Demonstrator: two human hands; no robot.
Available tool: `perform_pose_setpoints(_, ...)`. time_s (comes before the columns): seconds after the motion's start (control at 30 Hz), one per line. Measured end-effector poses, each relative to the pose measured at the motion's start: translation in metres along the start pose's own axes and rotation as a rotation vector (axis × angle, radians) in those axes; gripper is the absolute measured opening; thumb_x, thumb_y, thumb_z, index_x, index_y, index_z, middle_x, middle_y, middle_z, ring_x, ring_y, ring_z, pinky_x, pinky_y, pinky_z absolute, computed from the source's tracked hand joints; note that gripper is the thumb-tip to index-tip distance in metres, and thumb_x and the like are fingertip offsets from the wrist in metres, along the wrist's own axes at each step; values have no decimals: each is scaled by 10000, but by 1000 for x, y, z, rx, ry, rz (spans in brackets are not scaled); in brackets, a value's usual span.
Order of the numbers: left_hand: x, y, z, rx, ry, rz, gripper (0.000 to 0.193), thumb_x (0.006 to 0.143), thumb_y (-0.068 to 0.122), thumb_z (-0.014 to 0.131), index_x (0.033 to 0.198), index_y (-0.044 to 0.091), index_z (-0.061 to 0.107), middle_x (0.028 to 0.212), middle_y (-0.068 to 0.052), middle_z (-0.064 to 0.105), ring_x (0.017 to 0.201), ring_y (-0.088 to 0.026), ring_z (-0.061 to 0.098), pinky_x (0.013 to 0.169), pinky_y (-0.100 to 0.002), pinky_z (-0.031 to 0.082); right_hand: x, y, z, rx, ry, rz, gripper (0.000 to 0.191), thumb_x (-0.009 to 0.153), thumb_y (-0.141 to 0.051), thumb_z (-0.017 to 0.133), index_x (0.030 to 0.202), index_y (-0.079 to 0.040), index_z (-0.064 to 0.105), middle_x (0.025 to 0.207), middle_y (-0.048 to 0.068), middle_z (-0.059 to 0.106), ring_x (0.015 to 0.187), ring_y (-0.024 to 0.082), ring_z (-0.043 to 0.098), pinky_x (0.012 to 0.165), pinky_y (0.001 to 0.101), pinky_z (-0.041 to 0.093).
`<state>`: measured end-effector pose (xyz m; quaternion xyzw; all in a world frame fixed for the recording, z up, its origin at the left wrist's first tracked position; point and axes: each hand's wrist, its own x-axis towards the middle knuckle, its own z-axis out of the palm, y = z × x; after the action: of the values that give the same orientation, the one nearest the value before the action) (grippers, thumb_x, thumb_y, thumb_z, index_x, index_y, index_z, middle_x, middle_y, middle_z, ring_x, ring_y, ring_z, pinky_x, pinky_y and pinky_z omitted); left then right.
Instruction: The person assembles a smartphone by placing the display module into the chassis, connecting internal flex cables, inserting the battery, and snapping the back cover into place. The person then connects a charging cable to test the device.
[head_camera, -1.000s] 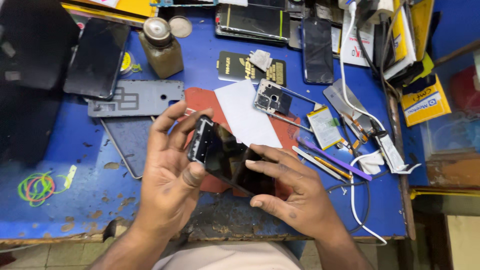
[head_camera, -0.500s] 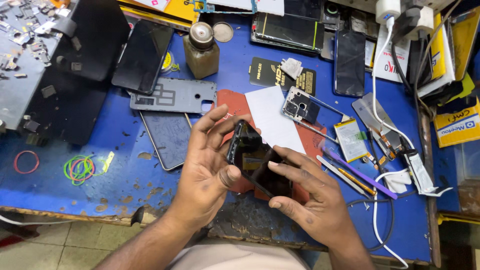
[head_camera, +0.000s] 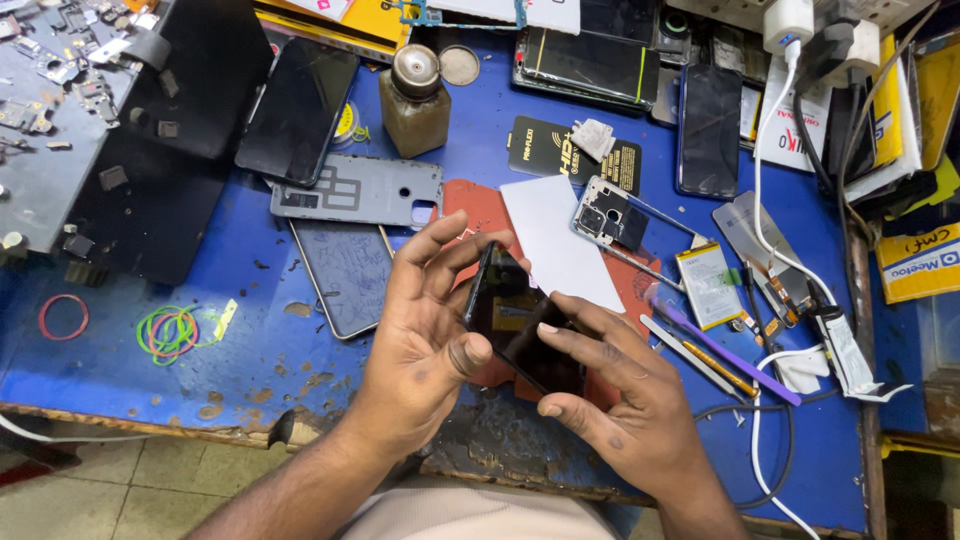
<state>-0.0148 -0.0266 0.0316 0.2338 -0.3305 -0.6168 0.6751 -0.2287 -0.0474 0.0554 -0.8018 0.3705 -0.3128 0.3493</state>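
Since half a second ago we tilt the black phone (head_camera: 520, 320) more on edge at the blue bench's (head_camera: 250, 350) 6 o'clock; its lower end is hidden. Left hand (head_camera: 425, 345) and right hand (head_camera: 610, 400) grasp it, fingers curled.

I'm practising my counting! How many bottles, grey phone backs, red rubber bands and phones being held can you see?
Brown bottle: 1
Grey phone backs: 2
Red rubber band: 1
Held phone: 1
Total: 5
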Motion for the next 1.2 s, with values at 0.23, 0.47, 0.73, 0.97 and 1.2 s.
perform_pose_setpoints(0.23, -2, 0, -1, -5, 5, 5, 992, 890, 375, 858, 1606, 93, 233, 1599, -205, 402, 1439, -286, 478, 1243, -441, 402, -2, -1, 2, 27, -1, 20, 552, 824, -292, 835, 1305, -62, 692, 1461, 190, 618, 1324, 310, 630, 1096, 391, 499)
perform_pose_setpoints(0.47, -2, 0, -1, -32, 28, -3, 957, 904, 361, 845, 1599, 88, 246, 1559, -183, 429, 1416, -278, 492, 1221, -443, 420, -2, -7, 3, -31, -29, 15, 609, 799, -309, 856, 1337, -88, 677, 1492, 187, 591, 1346, 327, 612, 1109, 407, 477)
perform_pose_setpoints(0.73, -2, 3, -4, -265, 90, -69, 826, 956, 283, 771, 1577, 111, 255, 1498, -144, 463, 1359, -295, 544, 1115, -459, 505, -5, -7, 5, -58, -91, -75, 788, 748, -232, 892, 1442, -69, 558, 1556, 165, 513, 1490, 395, 458, 1210, 469, 378)
perform_pose_setpoints(0.97, 1, 3, -13, -344, 142, -107, 730, 972, 263, 703, 1553, 140, 280, 1489, -138, 515, 1317, -310, 583, 1057, -469, 530, -12, -2, 9, -96, -44, -79, 705, 791, -5, 819, 1442, -49, 551, 1499, 152, 584, 1469, 370, 512, 1210, 469, 425)
perform_pose_setpoints(1.2, 0, -1, -14, -363, 147, -112, 723, 980, 255, 714, 1556, 129, 296, 1459, -132, 524, 1296, -304, 596, 1025, -463, 548, -11, 0, 8, -156, -18, -173, 676, 780, 136, 702, 1416, -65, 592, 1458, 147, 626, 1419, 333, 592, 1248, 498, 415)
